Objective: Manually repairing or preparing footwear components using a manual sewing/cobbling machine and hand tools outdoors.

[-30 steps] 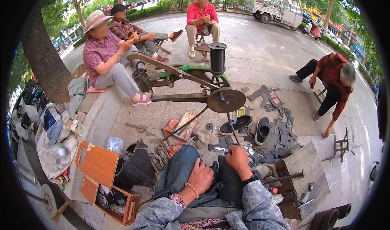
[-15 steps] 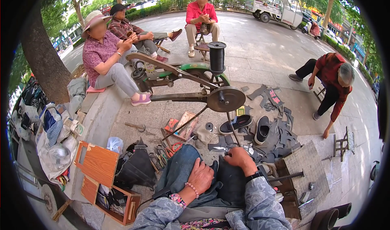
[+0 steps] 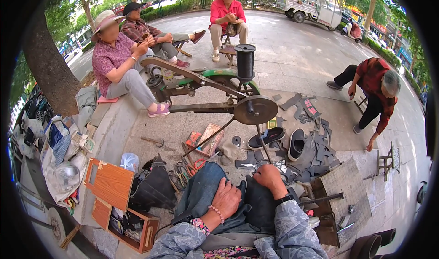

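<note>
Blue denim cloth (image 3: 206,197) covers our lap, and both hands rest on it. Left hand (image 3: 225,198) lies flat, fingers spread and relaxed, palm down on the fabric near the left knee; a pink bead bracelet (image 3: 216,213) circles the wrist. Right hand (image 3: 270,180) sits just beside it to the right, fingers curled loosely downward over the cloth edge; we cannot tell whether they pinch anything. A dark watch (image 3: 284,198) bands that wrist. Neither hand holds a tool.

Just beyond the knees, on the paving: red-handled pliers and scissors (image 3: 194,164) in a small heap of tools, a hammer (image 3: 153,141) further left, an open wooden tray (image 3: 208,137). A pair of black shoes (image 3: 281,140) lies near dark rubber and leather scraps (image 3: 320,144).

Ahead stands a hand-cranked stitching machine (image 3: 219,94) with a round flywheel (image 3: 255,110) and a black thread spool (image 3: 245,61) on top.

To our left, an open wooden box (image 3: 116,199) beside a black bag (image 3: 153,186). To our right, a grey stone slab (image 3: 345,190).

Further out: two people seated by the tree trunk (image 3: 48,67), one in a red shirt (image 3: 227,12) on a stool, one bending low at the right (image 3: 372,92). A small truck (image 3: 308,5) is parked beyond.
</note>
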### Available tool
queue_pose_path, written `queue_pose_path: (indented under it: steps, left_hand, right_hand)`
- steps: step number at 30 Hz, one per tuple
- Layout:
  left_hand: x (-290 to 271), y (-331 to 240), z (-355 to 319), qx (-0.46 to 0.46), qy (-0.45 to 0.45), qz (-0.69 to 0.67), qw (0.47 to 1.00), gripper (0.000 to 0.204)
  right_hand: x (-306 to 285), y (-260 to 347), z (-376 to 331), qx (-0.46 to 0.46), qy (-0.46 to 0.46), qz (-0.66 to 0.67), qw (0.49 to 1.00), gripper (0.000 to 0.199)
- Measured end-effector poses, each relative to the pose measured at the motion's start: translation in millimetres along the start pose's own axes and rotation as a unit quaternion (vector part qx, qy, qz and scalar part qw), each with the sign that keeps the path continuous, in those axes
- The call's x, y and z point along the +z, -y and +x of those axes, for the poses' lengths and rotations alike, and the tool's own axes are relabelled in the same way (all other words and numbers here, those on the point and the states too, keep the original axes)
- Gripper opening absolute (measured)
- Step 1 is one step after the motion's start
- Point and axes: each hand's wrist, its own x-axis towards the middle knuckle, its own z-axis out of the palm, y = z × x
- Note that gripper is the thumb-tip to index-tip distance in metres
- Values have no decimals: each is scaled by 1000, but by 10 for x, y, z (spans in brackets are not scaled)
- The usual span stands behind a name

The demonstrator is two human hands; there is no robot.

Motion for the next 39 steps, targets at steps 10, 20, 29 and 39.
queue_pose_path:
  steps: [10,20,29,39]
  left_hand:
    - [-8,4,-7,-2,3,-3,1000,26]
    - [-15,4,8,1,-2,-11,1000,26]
    - [-13,21,23,1,3,-4,1000,26]
    - [-6,42,38,-2,-2,-8,1000,25]
  right_hand:
    - [-48,85,30,25,30,-35,999,24]
    - [33,-23,153,67,42,-39,996,22]
    - [-26,43,217,91,83,-60,991,22]
    - [43,34,316,91,93,-107,986,21]
